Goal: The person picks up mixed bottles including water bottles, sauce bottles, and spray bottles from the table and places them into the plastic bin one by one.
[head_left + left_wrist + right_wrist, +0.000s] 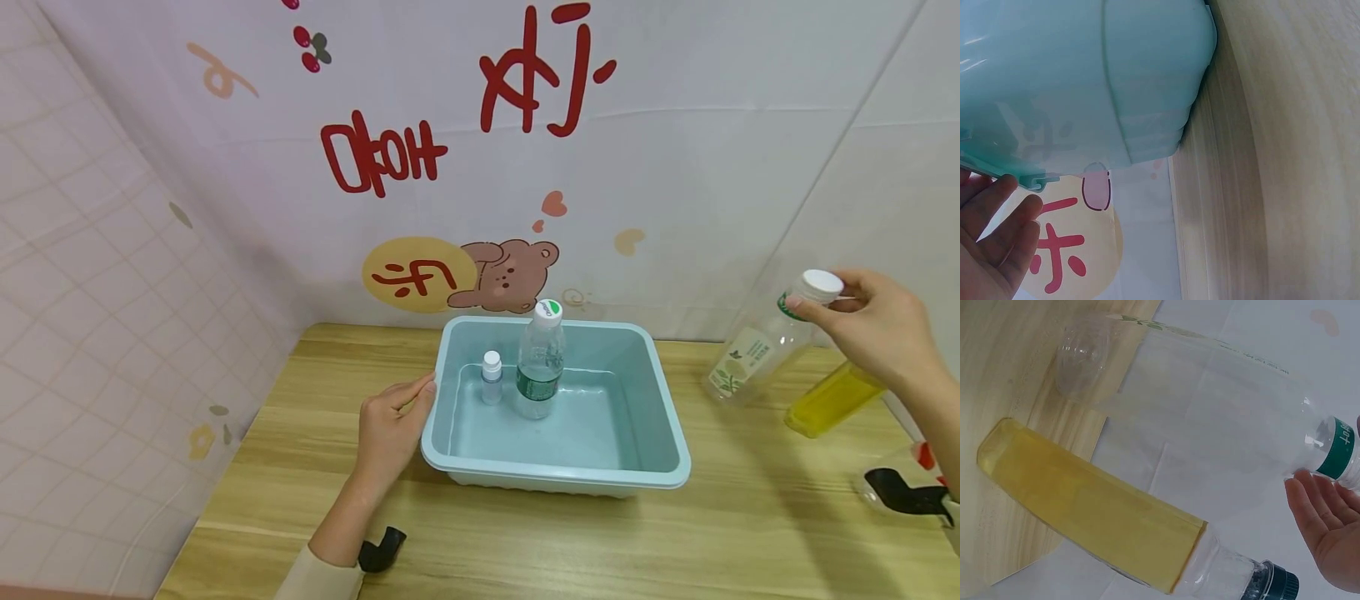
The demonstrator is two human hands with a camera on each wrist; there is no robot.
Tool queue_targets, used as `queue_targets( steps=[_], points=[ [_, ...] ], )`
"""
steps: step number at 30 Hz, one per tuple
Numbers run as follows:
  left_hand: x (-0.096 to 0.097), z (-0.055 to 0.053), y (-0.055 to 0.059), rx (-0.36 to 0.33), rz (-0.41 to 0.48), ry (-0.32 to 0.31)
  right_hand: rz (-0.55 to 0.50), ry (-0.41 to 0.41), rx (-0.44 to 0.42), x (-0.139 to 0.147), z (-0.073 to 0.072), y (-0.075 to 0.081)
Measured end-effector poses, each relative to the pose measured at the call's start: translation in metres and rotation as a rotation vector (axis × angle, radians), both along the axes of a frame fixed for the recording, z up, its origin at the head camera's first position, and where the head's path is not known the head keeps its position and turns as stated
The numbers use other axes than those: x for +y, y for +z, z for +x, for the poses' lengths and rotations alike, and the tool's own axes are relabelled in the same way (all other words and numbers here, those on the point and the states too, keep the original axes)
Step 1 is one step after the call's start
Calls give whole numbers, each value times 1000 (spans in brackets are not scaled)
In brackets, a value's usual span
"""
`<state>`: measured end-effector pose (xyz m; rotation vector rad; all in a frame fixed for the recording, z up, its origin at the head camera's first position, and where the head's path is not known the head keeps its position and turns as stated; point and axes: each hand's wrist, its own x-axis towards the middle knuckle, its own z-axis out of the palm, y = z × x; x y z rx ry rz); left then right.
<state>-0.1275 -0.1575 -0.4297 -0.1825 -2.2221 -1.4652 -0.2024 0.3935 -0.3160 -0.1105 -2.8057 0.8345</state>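
Note:
At the left rim of a light blue plastic basin (555, 477), my left hand (393, 433) pinches the edge between thumb and fingers; the left wrist view shows the fingertips under the rim and the basin's outer wall (1041, 75). My right hand (888, 325) grips a clear plastic bottle (750, 362) around its neck, just below the white cap. That bottle looks drained, leans with its base to the left, and carries a pale leafy label. Inside the basin stand a clear bottle (540, 367) with a green label and a small white-capped bottle (491, 379).
A bottle of yellow liquid (832, 404) with a dark cap stands close to the right hand, partly hidden by it. Nearer the right edge is a clear container (892, 479) with red on it, partly behind the forearm. A patterned wall covering (675, 208) rises behind the wooden table (525, 550).

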Motion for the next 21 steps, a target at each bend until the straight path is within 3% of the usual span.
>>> queue_targets(
  steps=[21],
  points=[
    [0, 0, 1, 1, -4, 4, -20, 10, 10, -1, 1, 6]
  ],
)
